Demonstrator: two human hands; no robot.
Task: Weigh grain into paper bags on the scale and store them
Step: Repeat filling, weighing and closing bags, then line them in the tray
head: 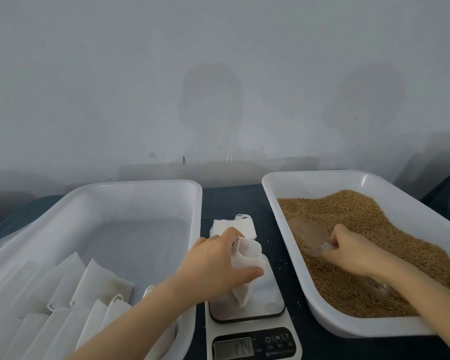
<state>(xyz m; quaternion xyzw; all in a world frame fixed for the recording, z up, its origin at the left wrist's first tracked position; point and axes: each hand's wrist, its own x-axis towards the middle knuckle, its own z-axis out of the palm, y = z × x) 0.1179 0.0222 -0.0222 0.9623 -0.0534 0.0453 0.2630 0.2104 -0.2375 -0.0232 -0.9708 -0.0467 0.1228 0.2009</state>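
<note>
Grain [361, 229] fills the right-hand white tray [276, 203], heaped toward its far and right side, and none of it looks to be in the bag yet. The right hand [353, 250] is curled round the handle of a clear plastic scoop [305, 233], whose bowl lies in the grain. The left hand [218, 263] pinches a small white paper bag [247, 258] at its mouth, thumb below and fingers above, holding it open over the kitchen scale [268, 294]; the bag's lower end appears to touch the platform.

The main risk is spillage: the bag's mouth is narrow and floppy, the scoop's bowl looks wider than it, and the scoop must cross the gap between tray and scale. A few stray grains [281, 266] already lie on the dark tabletop [234, 201] beside the scale. A second risk is a false reading, since the display [233, 348] shows digits too blurred to read surely, and any downward pull or lift from the left hand on the bag would shift the figure. If the pinch slackens, the mouth could fold shut or the bag tip over.

Spare empty bags [231, 226] are stacked just behind the scale, and filled bags [99, 279] lie in the left tray [140, 193]
</note>
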